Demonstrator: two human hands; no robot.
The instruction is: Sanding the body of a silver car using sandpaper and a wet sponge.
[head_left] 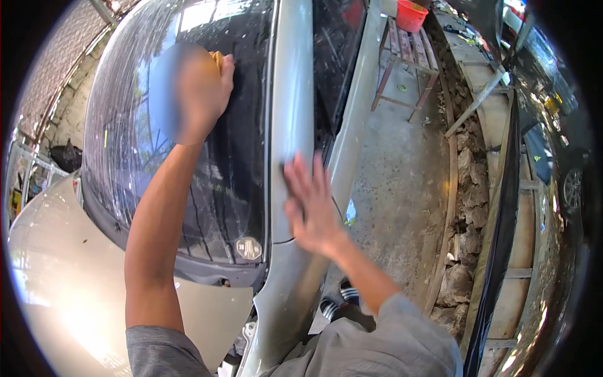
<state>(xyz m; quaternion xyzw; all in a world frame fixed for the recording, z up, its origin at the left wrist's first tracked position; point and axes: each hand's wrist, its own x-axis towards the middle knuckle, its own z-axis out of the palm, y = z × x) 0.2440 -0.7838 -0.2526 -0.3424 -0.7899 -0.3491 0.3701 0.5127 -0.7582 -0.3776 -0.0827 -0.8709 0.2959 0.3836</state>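
My left hand (204,100) reaches far up over the car's windshield (220,169), its fingers bent around a yellow-orange cloth (217,58). A blurred patch covers much of that hand, so only an edge of the cloth shows. The glass carries whitish streaks, mostly left of my arm, and looks darker to the right. My right hand (314,210) is at the silver windshield pillar (293,113), fingers stretched out and slightly smeared by motion. Nothing shows in it. Whether its palm touches the pillar, I cannot tell.
The car's pale hood (81,283) spreads at the lower left. A round sticker (249,248) is at the windshield's lower corner. On the right, a wooden bench (408,53) bears a red bucket (411,16). Rough stones (468,188) and a board fence run alongside the concrete floor (396,195).
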